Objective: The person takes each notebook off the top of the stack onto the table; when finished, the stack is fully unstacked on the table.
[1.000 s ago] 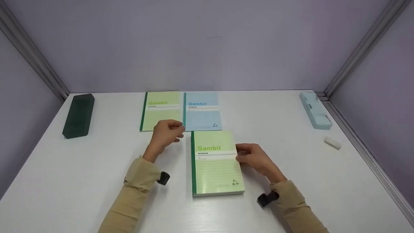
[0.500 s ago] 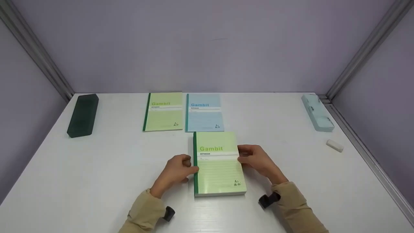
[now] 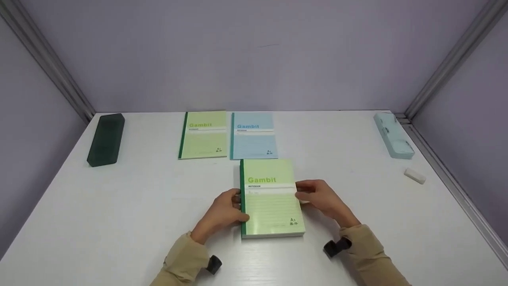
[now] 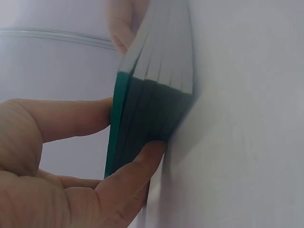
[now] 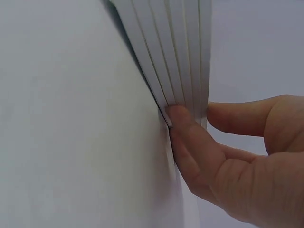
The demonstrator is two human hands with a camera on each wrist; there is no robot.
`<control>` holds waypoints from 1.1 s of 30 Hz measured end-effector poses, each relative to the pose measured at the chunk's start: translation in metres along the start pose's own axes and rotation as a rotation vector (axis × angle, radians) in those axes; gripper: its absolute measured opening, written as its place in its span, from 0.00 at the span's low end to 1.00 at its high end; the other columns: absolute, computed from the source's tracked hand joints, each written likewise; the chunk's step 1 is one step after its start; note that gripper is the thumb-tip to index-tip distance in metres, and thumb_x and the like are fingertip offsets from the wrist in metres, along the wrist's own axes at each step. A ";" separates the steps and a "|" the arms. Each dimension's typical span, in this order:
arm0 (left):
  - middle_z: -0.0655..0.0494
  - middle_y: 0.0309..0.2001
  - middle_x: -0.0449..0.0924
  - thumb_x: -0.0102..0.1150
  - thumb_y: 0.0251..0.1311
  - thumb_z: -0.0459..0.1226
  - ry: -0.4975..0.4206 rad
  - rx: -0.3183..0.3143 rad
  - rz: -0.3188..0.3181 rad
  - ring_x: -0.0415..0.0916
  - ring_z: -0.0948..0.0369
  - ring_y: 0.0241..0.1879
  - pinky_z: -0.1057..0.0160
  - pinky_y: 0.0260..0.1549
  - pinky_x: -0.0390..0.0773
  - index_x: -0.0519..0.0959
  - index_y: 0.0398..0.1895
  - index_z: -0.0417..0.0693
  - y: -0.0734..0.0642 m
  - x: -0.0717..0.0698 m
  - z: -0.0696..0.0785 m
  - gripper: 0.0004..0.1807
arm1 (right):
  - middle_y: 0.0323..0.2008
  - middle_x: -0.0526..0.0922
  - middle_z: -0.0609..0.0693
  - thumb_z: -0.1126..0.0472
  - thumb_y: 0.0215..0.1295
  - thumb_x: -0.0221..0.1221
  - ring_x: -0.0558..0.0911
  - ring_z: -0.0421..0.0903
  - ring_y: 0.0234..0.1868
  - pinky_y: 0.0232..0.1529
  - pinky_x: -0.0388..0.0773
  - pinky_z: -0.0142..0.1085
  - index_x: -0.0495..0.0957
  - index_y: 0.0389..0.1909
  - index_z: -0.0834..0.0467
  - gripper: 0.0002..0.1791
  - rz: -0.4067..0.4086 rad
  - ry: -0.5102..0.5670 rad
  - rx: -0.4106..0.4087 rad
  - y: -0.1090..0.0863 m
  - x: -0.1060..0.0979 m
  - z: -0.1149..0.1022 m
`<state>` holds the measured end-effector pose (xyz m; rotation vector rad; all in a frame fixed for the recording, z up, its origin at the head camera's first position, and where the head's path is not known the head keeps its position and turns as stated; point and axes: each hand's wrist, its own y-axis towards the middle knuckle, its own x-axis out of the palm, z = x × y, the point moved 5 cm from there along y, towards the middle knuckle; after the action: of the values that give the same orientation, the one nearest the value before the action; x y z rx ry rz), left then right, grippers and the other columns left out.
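A stack of several notebooks (image 3: 272, 214) with a light green "Gambit" cover on top lies at the near middle of the table. My left hand (image 3: 221, 212) grips its dark green spine side, thumb on the cover and fingers low against the spines (image 4: 142, 118). On the opposite side, my right hand (image 3: 327, 200) holds the page edges (image 5: 166, 52), thumb at the top edge and fingers curled toward the bottom. Beyond the stack lie a green notebook (image 3: 204, 143) and, to its right, a blue notebook (image 3: 254, 145), both flat.
A dark green box-shaped case (image 3: 106, 140) lies at the far left of the white table (image 3: 139, 210). At the far right is a pale blue case (image 3: 393, 136), with a small white eraser-like block (image 3: 414, 176) in front of it. Walls enclose the back and sides.
My left hand has come back from beside the far notebooks to the stack's spine side and taken hold there. The right hand has stayed at the stack's right edge.
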<state>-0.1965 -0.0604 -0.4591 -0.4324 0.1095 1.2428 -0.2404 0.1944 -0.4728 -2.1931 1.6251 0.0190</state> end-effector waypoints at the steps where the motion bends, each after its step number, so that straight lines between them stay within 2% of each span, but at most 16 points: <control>1: 0.43 0.51 0.75 0.67 0.42 0.27 -0.002 0.002 0.000 0.73 0.53 0.46 0.55 0.46 0.76 0.64 0.64 0.31 0.000 0.000 0.000 0.41 | 0.52 0.77 0.60 0.69 0.65 0.57 0.79 0.49 0.48 0.46 0.79 0.43 0.69 0.61 0.70 0.24 -0.001 -0.002 0.004 0.000 0.000 0.000; 11: 0.46 0.46 0.75 0.67 0.44 0.26 -0.001 0.016 -0.032 0.73 0.54 0.42 0.58 0.41 0.78 0.70 0.60 0.35 0.002 0.001 -0.001 0.35 | 0.50 0.79 0.60 0.71 0.61 0.60 0.80 0.49 0.47 0.44 0.79 0.42 0.67 0.62 0.71 0.28 -0.027 -0.005 0.022 -0.003 0.002 0.000; 20: 0.45 0.44 0.75 0.62 0.43 0.24 -0.004 0.067 -0.041 0.74 0.55 0.40 0.60 0.37 0.77 0.71 0.58 0.33 0.002 0.000 0.001 0.32 | 0.50 0.80 0.61 0.68 0.57 0.64 0.81 0.50 0.48 0.45 0.79 0.41 0.67 0.62 0.71 0.32 -0.054 -0.015 0.003 -0.008 0.004 -0.002; 33: 0.44 0.45 0.75 0.66 0.45 0.24 -0.011 0.051 -0.030 0.74 0.54 0.42 0.59 0.39 0.78 0.70 0.60 0.34 0.002 -0.001 0.000 0.33 | 0.50 0.80 0.61 0.68 0.53 0.68 0.80 0.51 0.49 0.45 0.80 0.40 0.67 0.63 0.71 0.35 -0.070 -0.045 -0.028 -0.010 0.005 -0.006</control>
<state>-0.1981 -0.0610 -0.4595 -0.3818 0.1243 1.2099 -0.2307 0.1906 -0.4650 -2.2531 1.5321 0.0711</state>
